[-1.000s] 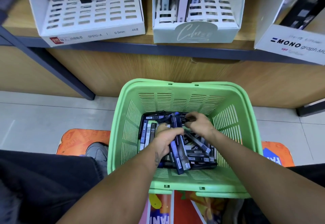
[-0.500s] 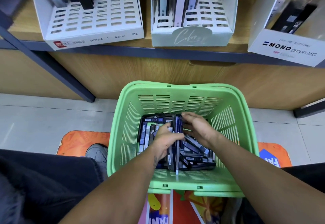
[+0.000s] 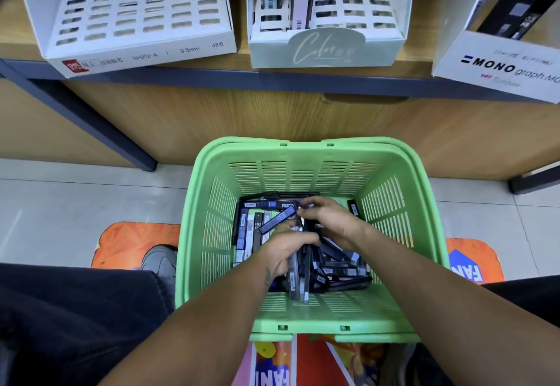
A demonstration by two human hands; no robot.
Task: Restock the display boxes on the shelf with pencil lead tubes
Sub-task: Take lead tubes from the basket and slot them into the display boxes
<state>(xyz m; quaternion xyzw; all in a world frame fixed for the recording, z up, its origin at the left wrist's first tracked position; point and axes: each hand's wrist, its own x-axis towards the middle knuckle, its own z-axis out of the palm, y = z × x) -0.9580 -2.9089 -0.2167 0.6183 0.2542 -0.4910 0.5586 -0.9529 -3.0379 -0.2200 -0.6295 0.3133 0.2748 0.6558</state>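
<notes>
A green plastic basket (image 3: 212, 203) on the floor holds a heap of dark pencil lead tubes (image 3: 342, 270). Both my hands are inside it. My left hand (image 3: 288, 249) grips a bundle of several tubes standing on end. My right hand (image 3: 333, 222) pinches one blue-black tube (image 3: 277, 219) that slants up to the right beside the bundle. On the shelf above stand three display boxes: a white slotted box (image 3: 145, 52) at left with a few tubes at its back, a pale green box (image 3: 327, 49) in the middle, partly filled, and a white MONO box (image 3: 497, 64) at right.
The shelf's dark front edge (image 3: 272, 79) and a slanted dark leg (image 3: 91, 125) run above the basket. Orange mats (image 3: 136, 240) lie on the tiled floor on both sides. My dark trouser leg (image 3: 75, 310) and a grey shoe (image 3: 160, 261) are left of the basket.
My right hand has lifted one tube out of the heap and tilted it near the bundle. My left hand keeps hold of the bundle. The view has shifted slightly.
</notes>
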